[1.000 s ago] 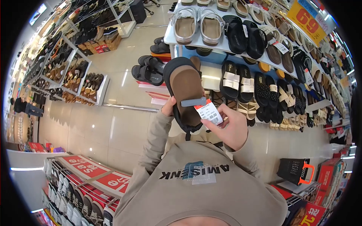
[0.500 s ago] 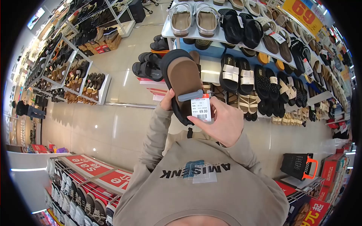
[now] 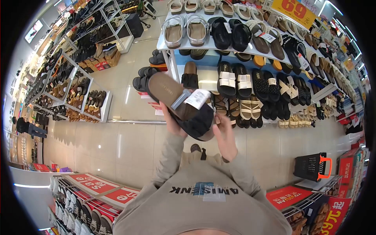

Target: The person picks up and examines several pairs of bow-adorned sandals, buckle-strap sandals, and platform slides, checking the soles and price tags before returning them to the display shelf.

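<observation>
A slide sandal [image 3: 164, 88] with a brown footbed and a wide black strap is held up in front of my chest, tilted. My left hand [image 3: 172, 121] grips its near side, with the fingers hidden beneath the sole. A white price tag [image 3: 197, 98] on a grey plastic strip [image 3: 181, 99] lies over the footbed, its print blurred. My right hand [image 3: 226, 139] is by the toe end, thumb and fingers apart, fingertips right at the sandal's edge.
Ahead stands a white display shelf [image 3: 213, 42] with rows of sandals, including white-strapped slides [image 3: 235, 81]. A yellow price sign [image 3: 294, 11] hangs upper right. A black basket with an orange handle [image 3: 324, 168] stands at right. Shoe racks [image 3: 84, 84] line the left; a person [image 3: 29, 127] is beyond.
My right hand has let go of the price tag and moved to the toe end. The sandal has turned and tilted left in my left hand, bringing its black strap into view.
</observation>
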`<state>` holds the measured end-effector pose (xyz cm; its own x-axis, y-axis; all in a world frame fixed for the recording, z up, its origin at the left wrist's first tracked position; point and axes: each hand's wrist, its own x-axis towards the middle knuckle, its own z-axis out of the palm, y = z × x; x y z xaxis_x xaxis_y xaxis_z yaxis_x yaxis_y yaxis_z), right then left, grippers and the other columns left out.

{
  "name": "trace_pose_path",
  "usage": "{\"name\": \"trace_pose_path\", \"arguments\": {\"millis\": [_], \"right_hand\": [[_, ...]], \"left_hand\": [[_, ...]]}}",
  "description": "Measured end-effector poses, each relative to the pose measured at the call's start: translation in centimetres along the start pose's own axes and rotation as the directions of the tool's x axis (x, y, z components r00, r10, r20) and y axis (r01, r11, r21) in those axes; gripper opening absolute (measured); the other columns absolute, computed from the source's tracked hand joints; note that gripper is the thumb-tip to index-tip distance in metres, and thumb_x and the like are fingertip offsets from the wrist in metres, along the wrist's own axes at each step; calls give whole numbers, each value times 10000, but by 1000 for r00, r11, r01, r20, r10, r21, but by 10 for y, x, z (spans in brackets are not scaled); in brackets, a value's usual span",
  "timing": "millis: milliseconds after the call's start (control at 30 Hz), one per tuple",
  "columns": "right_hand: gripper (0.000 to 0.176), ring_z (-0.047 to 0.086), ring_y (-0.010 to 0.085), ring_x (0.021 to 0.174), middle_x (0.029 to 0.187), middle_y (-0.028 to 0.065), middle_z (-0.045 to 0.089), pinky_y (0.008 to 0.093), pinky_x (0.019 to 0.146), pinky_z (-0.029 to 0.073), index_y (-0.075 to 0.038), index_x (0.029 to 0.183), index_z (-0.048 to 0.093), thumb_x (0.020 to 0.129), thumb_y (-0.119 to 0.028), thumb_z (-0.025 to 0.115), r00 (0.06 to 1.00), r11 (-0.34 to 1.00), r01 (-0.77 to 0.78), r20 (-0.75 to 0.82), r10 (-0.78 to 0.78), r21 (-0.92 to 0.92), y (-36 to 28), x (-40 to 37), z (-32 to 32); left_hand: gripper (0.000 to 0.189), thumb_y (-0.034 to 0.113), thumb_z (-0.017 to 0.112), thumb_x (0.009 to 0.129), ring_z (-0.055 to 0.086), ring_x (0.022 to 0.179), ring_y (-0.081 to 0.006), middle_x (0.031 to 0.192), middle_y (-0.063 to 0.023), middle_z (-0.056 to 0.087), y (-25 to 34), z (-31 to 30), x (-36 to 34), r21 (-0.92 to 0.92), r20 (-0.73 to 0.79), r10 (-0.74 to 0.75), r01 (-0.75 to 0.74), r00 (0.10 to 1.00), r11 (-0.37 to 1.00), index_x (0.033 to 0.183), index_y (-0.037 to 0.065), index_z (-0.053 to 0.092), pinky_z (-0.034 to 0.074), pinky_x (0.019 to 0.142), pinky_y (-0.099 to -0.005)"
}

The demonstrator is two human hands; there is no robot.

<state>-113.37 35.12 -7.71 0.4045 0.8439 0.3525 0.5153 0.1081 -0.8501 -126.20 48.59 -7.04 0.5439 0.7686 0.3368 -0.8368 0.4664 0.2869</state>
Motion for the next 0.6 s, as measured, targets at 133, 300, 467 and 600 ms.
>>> {"name": "trace_pose_path", "arguments": {"millis": [133, 300, 467, 600], "right_hand": [[565, 490, 197, 1184, 1323, 81, 475, 344, 974, 403, -77, 1409, 356, 959, -379, 515, 675, 106, -644, 498, 544, 757, 7, -49, -4], [502, 513, 178, 1198, 1287, 62, 558, 307, 1006, 394, -17, 1321, 480, 1006, -399, 398, 732, 73, -460, 331, 595, 885, 37, -94, -23], [374, 581, 129, 932, 1032, 61, 639, 251, 832, 437, 29, 1081, 605, 951, -320, 566, 699, 404, -548, 136, 702, 732, 48, -102, -48], [404, 600, 148, 792, 849, 102, 659, 269, 740, 455, 52, 981, 624, 928, -347, 592, 831, 785, -518, -19, 557, 341, 35, -83, -47]], "left_hand": [[831, 658, 383, 902, 367, 1326, -256, 1465, -117, 335, -37, 18, -54, 202, -387, 4, 80, 922, 976, 1466, 70, 221, 307, 1099, -437], [768, 552, 496, 897, 312, 1364, -318, 1517, -108, 252, -23, 3, -131, 419, -215, -213, 287, 953, 861, 1462, 84, 269, 297, 1088, -522], [636, 415, 542, 915, 389, 1314, -288, 1452, -120, 352, 26, 4, -162, 195, -355, -343, 428, 870, 883, 1415, 76, 345, 381, 1044, -463], [463, 193, 693, 855, 542, 1064, -142, 1183, -63, 551, 30, 9, -149, 516, -678, -305, 728, 669, 451, 1246, 55, 489, 486, 857, -291]]}}
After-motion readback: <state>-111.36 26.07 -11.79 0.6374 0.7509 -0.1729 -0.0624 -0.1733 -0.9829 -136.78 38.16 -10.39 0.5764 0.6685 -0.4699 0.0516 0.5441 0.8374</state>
